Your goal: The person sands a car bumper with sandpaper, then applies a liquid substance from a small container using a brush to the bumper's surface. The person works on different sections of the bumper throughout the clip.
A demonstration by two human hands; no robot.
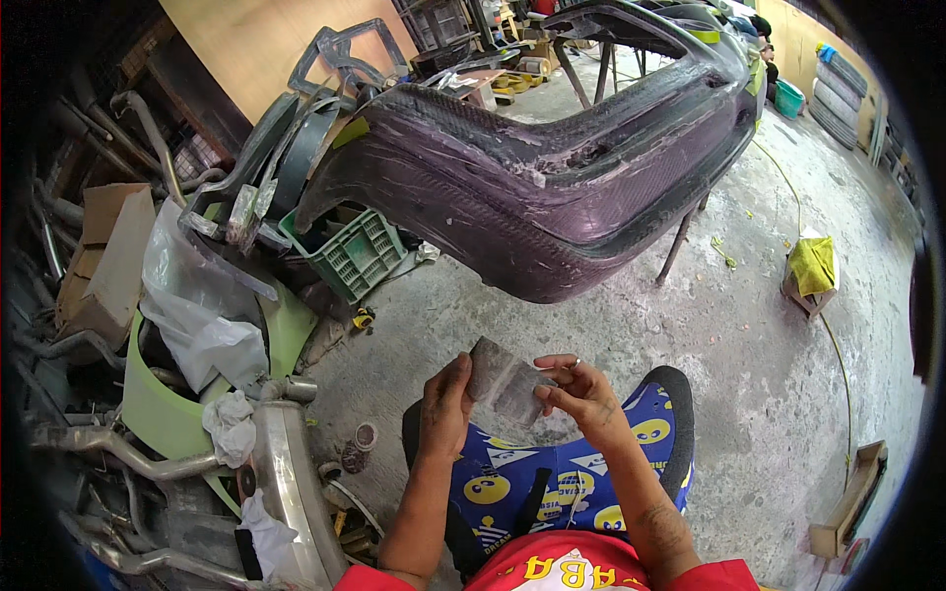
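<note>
Between my two hands, above my lap, is a worn dark grey sheet of sandpaper (510, 387) with a pale crease across it. My left hand (448, 402) grips its left edge, fingers behind and thumb along the side. At its right edge, my right hand (583, 399) pinches the sheet between thumb and fingers; a ring shows on one finger. Ahead of both hands, apart from them, a car bumper (562, 212) with a dark, purplish woven surface and pale scuffs rests on a stand with thin legs.
On the left, metal exhaust pipes (148, 463), a silver muffler (288, 473), a light green panel (158, 394) and clear plastic sheeting (197, 315) are piled. A green crate (360, 258) stands under the bumper's left end. At right are a box with a yellow cloth (813, 266) and a hose (838, 360).
</note>
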